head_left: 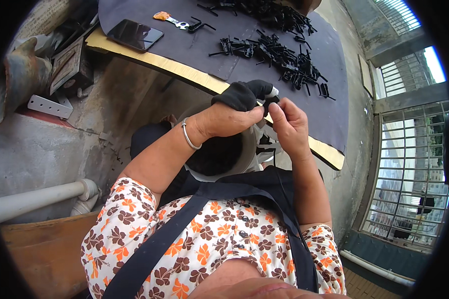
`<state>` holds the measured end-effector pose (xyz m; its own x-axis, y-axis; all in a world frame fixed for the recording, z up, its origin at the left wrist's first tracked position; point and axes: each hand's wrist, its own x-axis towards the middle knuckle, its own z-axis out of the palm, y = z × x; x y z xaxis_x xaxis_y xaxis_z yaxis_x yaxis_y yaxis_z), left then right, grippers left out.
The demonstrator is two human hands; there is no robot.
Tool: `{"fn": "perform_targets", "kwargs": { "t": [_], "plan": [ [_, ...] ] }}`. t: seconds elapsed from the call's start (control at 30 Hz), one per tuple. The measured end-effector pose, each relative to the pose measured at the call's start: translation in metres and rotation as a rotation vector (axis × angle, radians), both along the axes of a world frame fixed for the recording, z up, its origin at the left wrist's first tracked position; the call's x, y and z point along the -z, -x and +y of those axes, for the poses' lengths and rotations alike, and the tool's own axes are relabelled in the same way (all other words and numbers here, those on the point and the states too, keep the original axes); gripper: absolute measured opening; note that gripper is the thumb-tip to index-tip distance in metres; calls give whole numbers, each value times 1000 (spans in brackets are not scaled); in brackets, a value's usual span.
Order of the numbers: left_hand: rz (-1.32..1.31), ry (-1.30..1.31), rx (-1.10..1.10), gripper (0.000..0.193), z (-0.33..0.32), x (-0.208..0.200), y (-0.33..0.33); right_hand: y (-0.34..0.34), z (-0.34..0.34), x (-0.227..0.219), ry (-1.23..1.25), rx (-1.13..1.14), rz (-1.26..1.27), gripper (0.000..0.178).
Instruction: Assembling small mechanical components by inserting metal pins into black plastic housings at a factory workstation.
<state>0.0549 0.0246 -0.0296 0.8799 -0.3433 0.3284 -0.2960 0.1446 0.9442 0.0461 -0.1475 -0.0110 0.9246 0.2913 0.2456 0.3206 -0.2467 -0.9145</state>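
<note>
My left hand (234, 107), partly covered by a black glove and with white wrapping on one fingertip, is closed around a small black part (269, 103). Beside it, my right hand (290, 122) is bare, its thumb and forefinger pinched together against that part. Whatever lies between those right fingertips is too small to make out. Both hands meet over the near edge of the table (209, 78). Beyond them on the dark table cover lies a pile of black metal parts with thin rods (279, 55).
A second heap of black parts (269, 15) lies farther back. At the table's left are a phone (134, 35), a flat metal wrench (172, 20) and hex keys (200, 25). Below my forearms stands a pale bucket (248, 152) with dark contents. A white pipe (40, 200) runs at left.
</note>
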Motion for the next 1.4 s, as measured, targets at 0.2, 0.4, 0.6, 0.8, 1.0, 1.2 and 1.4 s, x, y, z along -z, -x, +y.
{"fn": "perform_targets", "kwargs": {
  "t": [0.2,0.4,0.6,0.8,1.0,1.2,1.4],
  "plan": [
    [68,-39,5,25,-2,-7,8,0,-1,-4,-109,-48,269,23],
    [98,5,4,27,-1,-6,4,3,-10,-10,144,164,-12,26],
    [130,94,-54,24,-4,-7,5,-2,-3,0,164,43,-30,25],
    [-154,-43,-218,19,-6,-2,7,-8,3,8,99,47,15,27],
    [-442,-424,-352,21,-8,3,8,-7,10,21,104,56,84,26],
    [-311,-149,-311,11,-11,13,1,-6,-7,12,-116,-14,219,21],
    [-378,28,-311,19,-10,13,-4,-5,-24,9,206,-25,126,15]
  ]
}}
